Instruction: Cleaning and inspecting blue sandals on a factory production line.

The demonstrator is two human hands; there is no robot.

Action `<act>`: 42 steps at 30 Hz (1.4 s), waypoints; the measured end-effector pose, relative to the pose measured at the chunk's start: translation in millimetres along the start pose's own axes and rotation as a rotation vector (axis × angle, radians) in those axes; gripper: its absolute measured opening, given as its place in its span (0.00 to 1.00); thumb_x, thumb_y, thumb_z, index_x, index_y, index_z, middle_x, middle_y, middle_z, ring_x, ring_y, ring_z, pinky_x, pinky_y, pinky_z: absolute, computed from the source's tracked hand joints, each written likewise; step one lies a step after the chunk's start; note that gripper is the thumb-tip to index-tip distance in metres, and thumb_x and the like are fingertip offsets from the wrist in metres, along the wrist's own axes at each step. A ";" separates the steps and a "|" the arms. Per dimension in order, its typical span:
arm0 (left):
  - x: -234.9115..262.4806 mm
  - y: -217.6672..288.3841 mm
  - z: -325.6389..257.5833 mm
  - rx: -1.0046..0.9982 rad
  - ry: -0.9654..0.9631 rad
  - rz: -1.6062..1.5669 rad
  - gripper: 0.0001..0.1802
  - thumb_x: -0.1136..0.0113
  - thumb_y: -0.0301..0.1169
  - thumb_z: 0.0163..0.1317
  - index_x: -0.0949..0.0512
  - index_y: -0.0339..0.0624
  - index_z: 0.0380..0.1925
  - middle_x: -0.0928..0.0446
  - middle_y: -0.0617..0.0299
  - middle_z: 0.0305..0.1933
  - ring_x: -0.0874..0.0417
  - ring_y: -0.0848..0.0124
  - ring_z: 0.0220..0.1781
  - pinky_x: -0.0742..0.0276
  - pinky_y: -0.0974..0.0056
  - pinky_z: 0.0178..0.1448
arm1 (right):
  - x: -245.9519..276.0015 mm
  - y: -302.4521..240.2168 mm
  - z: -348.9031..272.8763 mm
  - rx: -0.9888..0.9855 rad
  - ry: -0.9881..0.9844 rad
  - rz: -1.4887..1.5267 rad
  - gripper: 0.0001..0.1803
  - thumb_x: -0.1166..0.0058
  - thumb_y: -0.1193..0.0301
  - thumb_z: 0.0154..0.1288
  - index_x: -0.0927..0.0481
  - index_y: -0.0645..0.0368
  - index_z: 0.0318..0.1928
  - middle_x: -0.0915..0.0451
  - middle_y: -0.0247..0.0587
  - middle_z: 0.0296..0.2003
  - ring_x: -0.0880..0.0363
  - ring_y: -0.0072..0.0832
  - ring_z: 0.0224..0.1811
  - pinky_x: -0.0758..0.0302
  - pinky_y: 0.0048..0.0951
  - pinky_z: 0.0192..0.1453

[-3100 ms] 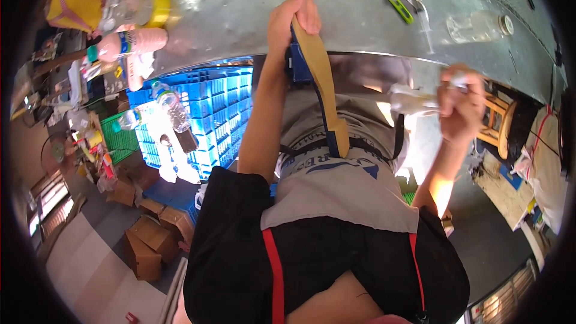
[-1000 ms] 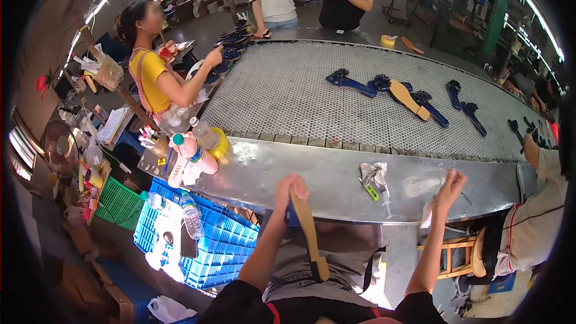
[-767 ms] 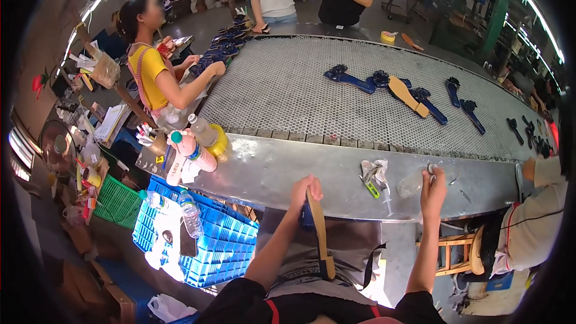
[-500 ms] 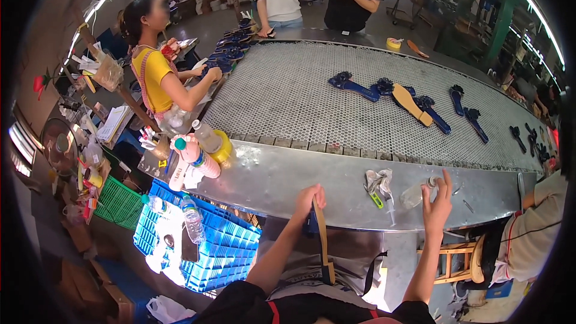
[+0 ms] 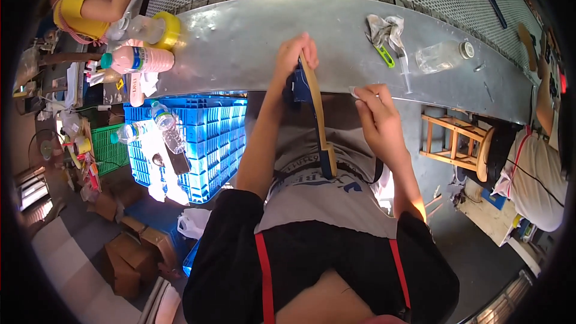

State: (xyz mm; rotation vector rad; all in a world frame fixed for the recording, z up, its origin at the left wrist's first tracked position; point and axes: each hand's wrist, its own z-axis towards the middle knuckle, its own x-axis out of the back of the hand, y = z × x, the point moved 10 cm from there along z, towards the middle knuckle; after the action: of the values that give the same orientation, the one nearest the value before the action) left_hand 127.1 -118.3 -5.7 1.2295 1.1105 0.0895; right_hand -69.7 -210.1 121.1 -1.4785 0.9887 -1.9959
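My left hand (image 5: 293, 59) is closed round the toe end of a dark blue sandal (image 5: 316, 111) with a tan sole. The sandal hangs on edge over my grey apron, in front of the metal table edge, with its heel toward me. Just right of it is my right hand (image 5: 381, 121), fingers bent and pinching a small white piece (image 5: 353, 92), perhaps cloth or cotton. Beyond that hand, a clear bottle (image 5: 437, 57) lies on the metal table (image 5: 240, 42), with a syringe (image 5: 405, 72), a green cutter (image 5: 385, 56) and a crumpled grey rag (image 5: 387, 31).
A pink-filled bottle (image 5: 153, 60) and a yellow tape roll (image 5: 170, 30) occupy the table's left end. Below stands a blue crate (image 5: 219, 132) holding plastic bottles. At right is a wooden stool (image 5: 453, 156) beside a seated person. Another person in yellow (image 5: 81, 15) works at upper left.
The view has tilted down. My right hand has left the clear bottle, come toward the sandal and now pinches a small white piece. My left hand still holds the sandal.
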 end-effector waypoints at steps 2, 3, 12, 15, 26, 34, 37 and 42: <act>-5.7 -0.5 -7.9 0.003 0.011 0.007 0.28 0.53 0.40 0.81 0.32 0.43 0.18 0.30 0.55 0.19 0.30 0.66 0.21 0.32 0.60 0.30 | -2.7 4.5 -4.1 -0.066 -0.006 0.061 0.14 0.47 0.82 0.75 0.17 0.63 0.58 0.22 0.47 0.50 0.17 0.38 0.44 0.21 0.33 0.46; -8.0 -1.9 -12.9 -0.001 0.014 0.025 0.28 0.53 0.40 0.81 0.32 0.43 0.18 0.30 0.56 0.19 0.31 0.66 0.21 0.33 0.60 0.31 | -2.9 -7.8 -7.2 0.014 0.019 0.101 0.15 0.46 0.82 0.75 0.18 0.64 0.58 0.22 0.47 0.50 0.18 0.36 0.45 0.22 0.32 0.47; -20.3 8.6 -25.4 -0.055 0.020 0.152 0.27 0.53 0.41 0.80 0.33 0.43 0.18 0.32 0.58 0.20 0.31 0.67 0.24 0.33 0.60 0.34 | -48.8 -51.9 12.6 0.225 -0.015 -0.034 0.21 0.43 0.85 0.67 0.17 0.61 0.59 0.20 0.44 0.51 0.13 0.38 0.37 0.17 0.34 0.36; -18.4 8.4 -24.9 -0.052 0.015 0.117 0.27 0.53 0.41 0.80 0.33 0.43 0.18 0.32 0.58 0.20 0.31 0.67 0.25 0.33 0.60 0.35 | -50.2 -51.9 4.7 0.233 -0.024 -0.058 0.23 0.42 0.85 0.63 0.17 0.61 0.59 0.20 0.43 0.51 0.12 0.39 0.38 0.16 0.36 0.35; -17.8 15.0 -28.9 -0.106 0.051 0.163 0.28 0.56 0.42 0.82 0.29 0.41 0.20 0.26 0.57 0.23 0.26 0.69 0.27 0.29 0.63 0.36 | -51.9 -60.2 5.3 0.254 0.010 -0.164 0.28 0.42 0.81 0.56 0.18 0.60 0.60 0.19 0.35 0.51 0.14 0.30 0.37 0.19 0.33 0.33; -16.2 14.5 -35.4 -0.146 0.132 0.082 0.29 0.57 0.41 0.82 0.30 0.41 0.18 0.27 0.57 0.21 0.27 0.70 0.25 0.30 0.63 0.34 | -52.0 -64.5 -3.1 0.151 -0.075 -0.155 0.25 0.41 0.86 0.57 0.15 0.63 0.58 0.17 0.43 0.51 0.12 0.39 0.39 0.17 0.35 0.38; -17.9 16.0 -27.8 -0.154 0.135 0.222 0.29 0.57 0.40 0.82 0.30 0.41 0.18 0.28 0.57 0.19 0.28 0.71 0.23 0.31 0.64 0.32 | -48.7 -62.2 12.2 0.171 0.006 -0.178 0.26 0.40 0.85 0.57 0.16 0.61 0.58 0.17 0.41 0.52 0.13 0.39 0.37 0.18 0.35 0.36; -16.3 15.1 -22.7 -0.122 0.135 0.246 0.29 0.56 0.40 0.81 0.30 0.42 0.17 0.28 0.58 0.17 0.29 0.71 0.20 0.32 0.65 0.29 | -47.9 -57.4 13.0 0.195 -0.065 -0.205 0.27 0.41 0.85 0.57 0.16 0.60 0.59 0.18 0.40 0.51 0.14 0.38 0.35 0.19 0.33 0.35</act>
State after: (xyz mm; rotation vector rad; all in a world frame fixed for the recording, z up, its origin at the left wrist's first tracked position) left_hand 110.0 -106.1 18.1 1.2589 1.0490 0.4265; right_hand -39.5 -142.7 138.1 -1.5773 0.6165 -2.1024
